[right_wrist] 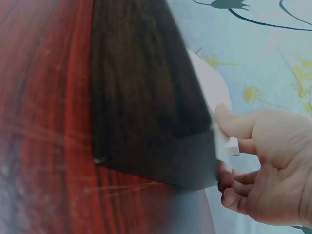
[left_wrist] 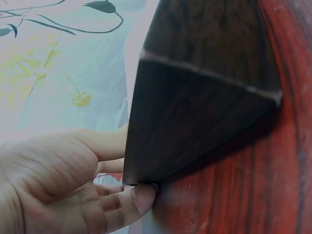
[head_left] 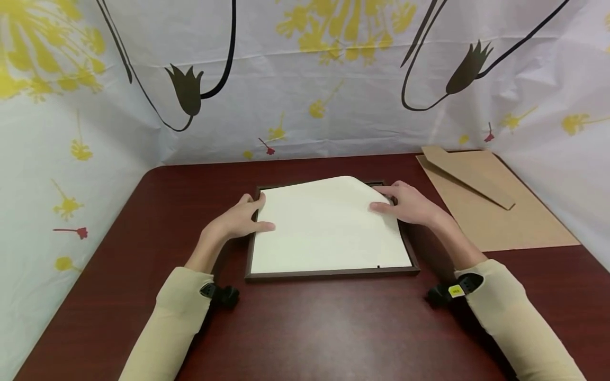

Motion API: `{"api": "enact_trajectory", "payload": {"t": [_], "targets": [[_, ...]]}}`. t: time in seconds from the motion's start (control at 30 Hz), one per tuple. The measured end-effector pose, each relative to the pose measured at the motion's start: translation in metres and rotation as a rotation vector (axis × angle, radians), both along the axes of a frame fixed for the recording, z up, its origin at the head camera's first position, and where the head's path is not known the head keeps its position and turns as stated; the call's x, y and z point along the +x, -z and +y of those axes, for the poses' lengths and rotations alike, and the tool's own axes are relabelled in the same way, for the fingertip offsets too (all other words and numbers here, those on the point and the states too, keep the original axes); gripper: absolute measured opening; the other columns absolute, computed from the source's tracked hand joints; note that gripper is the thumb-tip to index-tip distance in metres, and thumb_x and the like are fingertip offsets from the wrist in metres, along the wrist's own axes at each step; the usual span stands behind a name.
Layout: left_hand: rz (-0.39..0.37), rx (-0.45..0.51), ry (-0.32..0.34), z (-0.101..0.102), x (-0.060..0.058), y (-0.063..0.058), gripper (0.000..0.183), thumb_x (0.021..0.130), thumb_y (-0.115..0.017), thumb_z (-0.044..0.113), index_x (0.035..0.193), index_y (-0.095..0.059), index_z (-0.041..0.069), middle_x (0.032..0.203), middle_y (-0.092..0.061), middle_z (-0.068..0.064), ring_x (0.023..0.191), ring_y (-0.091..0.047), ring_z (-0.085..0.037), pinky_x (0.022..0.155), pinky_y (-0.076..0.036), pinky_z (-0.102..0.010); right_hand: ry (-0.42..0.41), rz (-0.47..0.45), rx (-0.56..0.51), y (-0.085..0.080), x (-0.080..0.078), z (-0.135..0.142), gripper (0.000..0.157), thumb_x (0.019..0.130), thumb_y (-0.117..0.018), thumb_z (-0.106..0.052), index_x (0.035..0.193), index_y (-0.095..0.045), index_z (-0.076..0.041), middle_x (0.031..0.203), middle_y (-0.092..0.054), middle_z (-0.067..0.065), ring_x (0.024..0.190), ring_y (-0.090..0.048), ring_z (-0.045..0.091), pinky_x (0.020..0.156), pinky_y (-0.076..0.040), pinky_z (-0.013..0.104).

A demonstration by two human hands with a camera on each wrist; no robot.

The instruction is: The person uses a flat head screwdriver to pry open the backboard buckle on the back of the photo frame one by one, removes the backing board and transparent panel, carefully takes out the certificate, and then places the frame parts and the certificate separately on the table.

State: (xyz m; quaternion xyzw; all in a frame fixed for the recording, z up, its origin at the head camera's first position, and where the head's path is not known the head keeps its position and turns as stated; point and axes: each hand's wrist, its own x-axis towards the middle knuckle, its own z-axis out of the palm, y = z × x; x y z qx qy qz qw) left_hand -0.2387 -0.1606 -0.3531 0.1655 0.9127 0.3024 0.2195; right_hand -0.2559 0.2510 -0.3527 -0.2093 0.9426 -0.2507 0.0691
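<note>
A dark brown picture frame point(head_left: 329, 274) lies on the table with a white sheet point(head_left: 329, 227) over its inside. The sheet's far right part bows upward, off the frame. At the frame's left side, my left hand point(head_left: 238, 217) grips the edge, thumb over the white sheet; in the left wrist view its fingers curl against the frame's outer side point(left_wrist: 180, 112). My right hand point(head_left: 412, 203) pinches the sheet's right edge near the far right corner, thumb on top. The right wrist view has the raised sheet point(right_wrist: 212, 85) behind the frame's side point(right_wrist: 146, 87).
On the right of the dark red table point(head_left: 310, 328) lies a flat brown cardboard sheet point(head_left: 524, 222), with a folded cardboard strip point(head_left: 469, 177) on it. A patterned white cloth point(head_left: 305, 116) hangs behind and at both sides. Each wrist wears a black camera band.
</note>
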Motion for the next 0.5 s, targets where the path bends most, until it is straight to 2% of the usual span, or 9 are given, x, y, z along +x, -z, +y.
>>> {"api": "enact_trajectory", "payload": {"t": [0.1,0.23,0.3,0.37,0.43,0.5], "targets": [[-0.010,-0.007,0.002,0.001,0.001,-0.001,0.092,0.100,-0.065,0.035,0.161,-0.004,0.004,0.158,-0.012,-0.028,0.140,-0.033,-0.035,0.110,-0.033,-0.051,0.001,0.000,-0.038,-0.003,0.000,0.003,0.062,0.100,-0.065,-0.038,0.147,-0.050,-0.002,0.082,-0.049,0.008,0.075,-0.042,0.023,0.068,-0.033,0.038],[-0.031,-0.019,0.013,0.003,0.002,-0.003,0.092,0.100,-0.066,0.034,0.161,-0.004,0.004,0.162,-0.005,-0.027,0.148,-0.021,-0.038,0.113,-0.030,-0.053,0.089,-0.027,-0.105,-0.009,0.001,0.008,0.074,0.097,-0.068,-0.039,0.151,-0.041,0.002,0.100,-0.059,0.014,0.085,-0.054,0.026,0.072,-0.041,0.038],[-0.032,-0.021,0.020,0.004,0.003,-0.004,0.092,0.100,-0.066,0.035,0.161,-0.004,0.004,0.162,-0.004,-0.027,0.149,-0.019,-0.038,0.114,-0.029,-0.054,0.132,-0.056,-0.144,-0.012,0.001,0.011,0.073,0.096,-0.070,-0.039,0.148,-0.042,0.005,0.104,-0.062,0.015,0.087,-0.058,0.027,0.073,-0.045,0.037],[-0.031,-0.019,0.021,0.005,0.003,-0.005,0.092,0.100,-0.065,0.035,0.161,-0.005,0.004,0.161,-0.007,-0.028,0.148,-0.022,-0.038,0.113,-0.030,-0.053,0.147,-0.109,-0.175,-0.014,0.001,0.014,0.061,0.097,-0.070,-0.039,0.135,-0.053,0.005,0.092,-0.062,0.014,0.078,-0.059,0.027,0.068,-0.046,0.036],[-0.028,-0.018,0.019,0.005,0.004,-0.005,0.092,0.100,-0.066,0.035,0.161,-0.005,0.004,0.160,-0.010,-0.028,0.147,-0.024,-0.037,0.113,-0.030,-0.053,0.141,-0.173,-0.198,-0.015,0.001,0.017,0.046,0.097,-0.069,-0.039,0.115,-0.062,0.003,0.079,-0.060,0.013,0.069,-0.057,0.026,0.062,-0.046,0.036],[-0.024,-0.018,0.015,0.004,0.005,-0.006,0.092,0.100,-0.066,0.035,0.161,-0.006,0.003,0.159,-0.011,-0.029,0.146,-0.025,-0.037,0.112,-0.031,-0.053,0.124,-0.222,-0.206,-0.016,0.001,0.019,0.039,0.098,-0.068,-0.039,0.097,-0.063,-0.001,0.070,-0.057,0.011,0.064,-0.055,0.024,0.059,-0.045,0.036]]}}
